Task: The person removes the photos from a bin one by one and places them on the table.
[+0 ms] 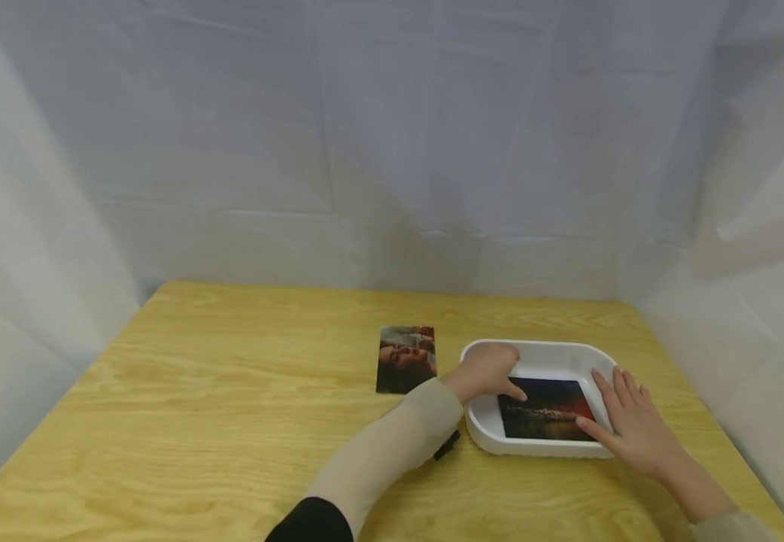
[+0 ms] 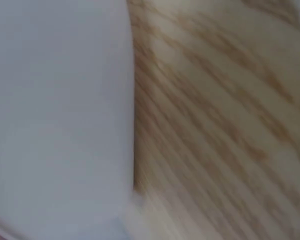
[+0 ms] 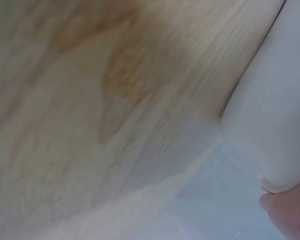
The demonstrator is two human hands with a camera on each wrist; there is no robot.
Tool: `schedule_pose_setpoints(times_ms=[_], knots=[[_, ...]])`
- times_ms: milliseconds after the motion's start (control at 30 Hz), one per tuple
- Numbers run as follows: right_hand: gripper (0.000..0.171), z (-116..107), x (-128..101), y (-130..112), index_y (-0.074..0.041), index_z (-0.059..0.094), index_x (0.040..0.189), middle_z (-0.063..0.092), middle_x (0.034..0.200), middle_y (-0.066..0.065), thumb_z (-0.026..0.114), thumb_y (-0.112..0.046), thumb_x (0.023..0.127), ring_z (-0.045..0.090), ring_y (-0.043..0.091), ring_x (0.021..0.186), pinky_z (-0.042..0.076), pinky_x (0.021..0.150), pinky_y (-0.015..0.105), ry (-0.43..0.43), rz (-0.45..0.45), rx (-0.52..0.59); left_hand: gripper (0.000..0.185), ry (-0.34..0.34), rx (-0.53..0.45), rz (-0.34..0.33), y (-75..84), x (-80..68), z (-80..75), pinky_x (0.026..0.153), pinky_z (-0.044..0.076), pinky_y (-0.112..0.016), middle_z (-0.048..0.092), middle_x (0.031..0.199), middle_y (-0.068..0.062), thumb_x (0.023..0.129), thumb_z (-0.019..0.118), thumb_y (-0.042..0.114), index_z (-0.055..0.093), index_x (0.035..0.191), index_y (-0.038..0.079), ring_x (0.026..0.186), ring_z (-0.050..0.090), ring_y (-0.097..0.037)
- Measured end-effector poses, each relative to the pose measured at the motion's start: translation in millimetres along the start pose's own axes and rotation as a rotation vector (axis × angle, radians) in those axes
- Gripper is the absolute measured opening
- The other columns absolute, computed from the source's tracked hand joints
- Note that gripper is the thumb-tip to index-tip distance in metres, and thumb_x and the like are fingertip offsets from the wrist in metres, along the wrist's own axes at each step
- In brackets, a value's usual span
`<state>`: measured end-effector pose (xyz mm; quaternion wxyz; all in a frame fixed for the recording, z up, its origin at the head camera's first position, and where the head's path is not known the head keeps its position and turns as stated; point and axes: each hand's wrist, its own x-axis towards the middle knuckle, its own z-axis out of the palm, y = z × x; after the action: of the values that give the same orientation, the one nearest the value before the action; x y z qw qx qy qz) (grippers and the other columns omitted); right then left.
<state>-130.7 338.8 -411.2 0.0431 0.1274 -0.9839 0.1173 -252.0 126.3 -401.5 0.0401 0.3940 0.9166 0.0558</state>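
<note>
Dark photo [image 1: 546, 409] — lies flat on the floor of the white tray [image 1: 539, 351], at the right-front of the wooden table [image 1: 229, 421]. Reddish streak across it, rest nearly black; subject too small to tell.

L hand [image 1: 489, 370] reaches over the tray's left rim, fingers straight, tips touching the photo's upper-left corner. Nothing pinched. R hand [image 1: 629, 418] lies flat w/ fingers spread on the tray's right rim, thumb touching the photo's lower-right edge. Hands apart, one at each side of the print; neither grips it.

Second photo [image 1: 406, 359] — a portrait, lies on the table just left of the tray, apart from it.

Wrist views: only blurred wood grain and white tray wall [image 2: 60, 110], plus a bit of skin in the right one's corner. No extra info.

Step, as I judge it: the print is being seated or pressed flat in the tray, both hands steadying opposite corners. If it's to come out instead, next move needs a fingertip under an edge, since the sheet lies flush w/ the tray floor.
</note>
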Motion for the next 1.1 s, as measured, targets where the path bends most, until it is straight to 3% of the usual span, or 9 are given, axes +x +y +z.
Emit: schedule_pose_setpoints(times_ms=[133, 367, 667, 833, 1100], knots=[[0.077, -0.7, -0.9, 0.4, 0.005, 0.014, 0.138, 0.005, 0.135, 0.039, 0.047, -0.043, 0.088, -0.003, 0.047, 0.126, 0.001, 0.095, 0.061, 0.009, -0.007, -0.004, 0.043, -0.048, 0.01, 0.02, 2.4, 3.0, 1.9, 0.053, 0.033, -0.021, 0.047, 0.067, 0.008, 0.066, 0.069, 0.054, 0.053, 0.079, 0.016, 0.059, 0.042, -0.007], [0.076, -2.9, -1.3, -0.2, 0.006, 0.015, 0.137, 0.004, 0.135, 0.039, 0.047, -0.042, 0.088, -0.003, 0.046, 0.126, 0.002, 0.095, 0.061, 0.003, -0.003, 0.009, 0.046, -0.134, -0.003, 0.036, 4.0, 5.7, 4.0, 0.055, 0.033, -0.02, 0.049, 0.07, 0.007, 0.066, 0.068, 0.054, 0.056, 0.086, 0.015, 0.061, 0.042, -0.007], [0.077, -2.9, -2.0, 0.6, 0.005, 0.013, 0.138, 0.004, 0.135, 0.039, 0.047, -0.043, 0.088, -0.005, 0.045, 0.126, 0.001, 0.096, 0.06, -0.001, 0.0, -0.001, 0.061, -0.203, -0.136, 0.027, 6.0, 5.0, 2.3, 0.07, 0.041, -0.018, 0.059, 0.105, 0.001, 0.07, 0.07, 0.044, 0.055, 0.117, 0.009, 0.085, 0.053, -0.006], [0.077, -3.8, -2.3, -0.4, 0.005, 0.012, 0.138, 0.004, 0.135, 0.039, 0.047, -0.043, 0.088, -0.005, 0.045, 0.126, 0.0, 0.096, 0.06, -0.002, -0.001, 0.001, 0.055, -0.227, -0.208, 0.028, 7.8, 3.2, -0.4, 0.067, 0.042, -0.017, 0.06, 0.103, -0.001, 0.072, 0.071, 0.037, 0.055, 0.115, 0.006, 0.085, 0.055, -0.008], [0.078, -0.5, -2.6, -1.5, 0.005, 0.012, 0.138, 0.005, 0.135, 0.039, 0.047, -0.043, 0.088, -0.003, 0.046, 0.126, 0.003, 0.095, 0.061, 0.001, -0.003, -0.006, 0.051, -0.215, -0.204, 0.028, 10.2, 0.5, 3.9, 0.069, 0.042, -0.017, 0.06, 0.102, -0.003, 0.072, 0.071, 0.038, 0.059, 0.11, 0.006, 0.084, 0.056, -0.009]])
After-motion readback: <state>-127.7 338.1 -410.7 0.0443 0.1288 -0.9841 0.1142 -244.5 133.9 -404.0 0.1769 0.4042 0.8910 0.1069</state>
